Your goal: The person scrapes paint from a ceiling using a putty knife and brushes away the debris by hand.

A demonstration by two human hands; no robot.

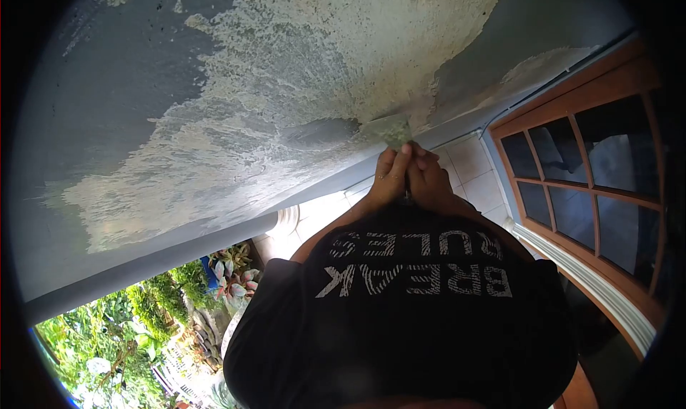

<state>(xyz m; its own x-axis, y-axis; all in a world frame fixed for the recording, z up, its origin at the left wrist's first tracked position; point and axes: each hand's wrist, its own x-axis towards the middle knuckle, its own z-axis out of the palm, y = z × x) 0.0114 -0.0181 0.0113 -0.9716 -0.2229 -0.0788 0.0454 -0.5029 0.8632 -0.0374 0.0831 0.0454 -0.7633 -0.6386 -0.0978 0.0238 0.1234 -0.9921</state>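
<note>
A grey ceiling (179, 73) with broad patches of pale, scraped plaster fills the view overhead, meeting a tiled wall (471, 173) and a wood-framed glazed door (586, 173) to the right of the hands. The left hand (391, 177) and right hand (431, 180) are raised together, both closed around the handle of a scraper (391, 132), whose blade lies just above the fingertips, pressed flat to the ceiling at the plaster's edge. Below the hands is the person's black printed shirt (414, 316), with garden greenery (143, 323) well off to the lower left.
</note>
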